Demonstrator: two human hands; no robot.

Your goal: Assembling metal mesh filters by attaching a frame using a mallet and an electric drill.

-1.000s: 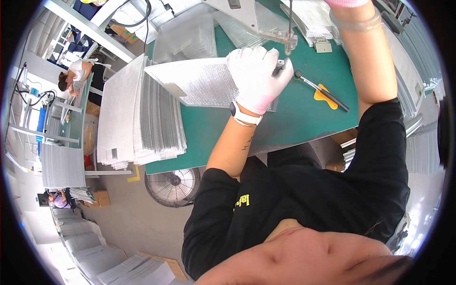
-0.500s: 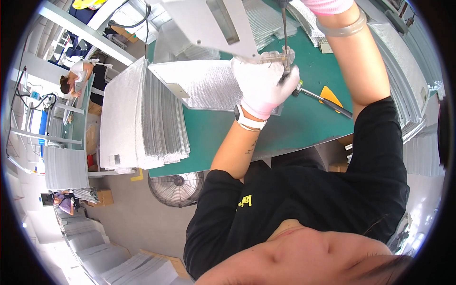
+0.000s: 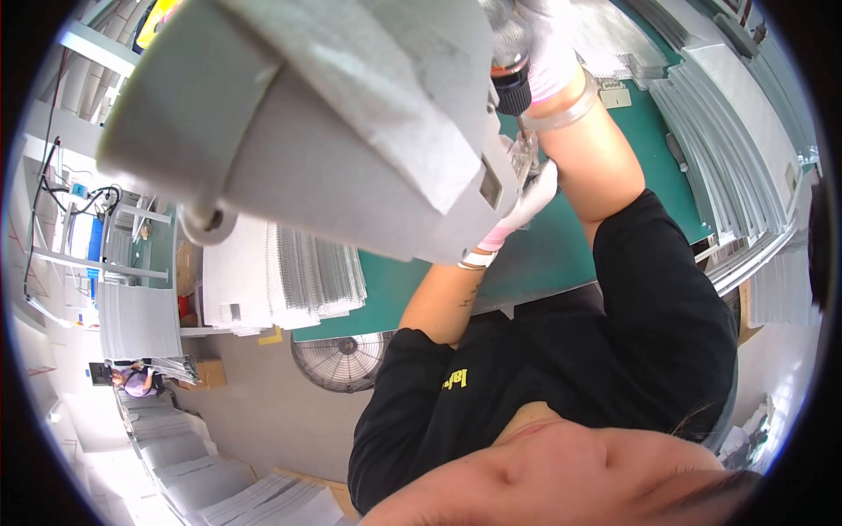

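A large light-grey plastic housing (image 3: 351,131) hangs tilted across the upper middle, close to the camera. My left hand (image 3: 533,203), in a white glove with a pink cuff, is closed at its narrow end, beside a clear plastic fitting (image 3: 524,156); most of its fingers are hidden behind the housing. My right hand (image 3: 551,48), gloved the same way, is at the top by a screwdriver (image 3: 512,86) with a clear handle and black collar. Its fingers are partly cut off by the frame and look wrapped round the handle. The shaft points down at the fitting.
A green-topped table (image 3: 548,267) lies beneath. A stack of silvery mesh panels (image 3: 316,276) stands at its left, another stack (image 3: 728,149) at the right. A floor fan (image 3: 346,359) sits below the near edge. Farther left, a person (image 3: 136,381) is by other stacks.
The grey housing has swung up and nearer the camera, now covering much of the left hand and table. My right hand has come left and down, and the screwdriver's handle shows.
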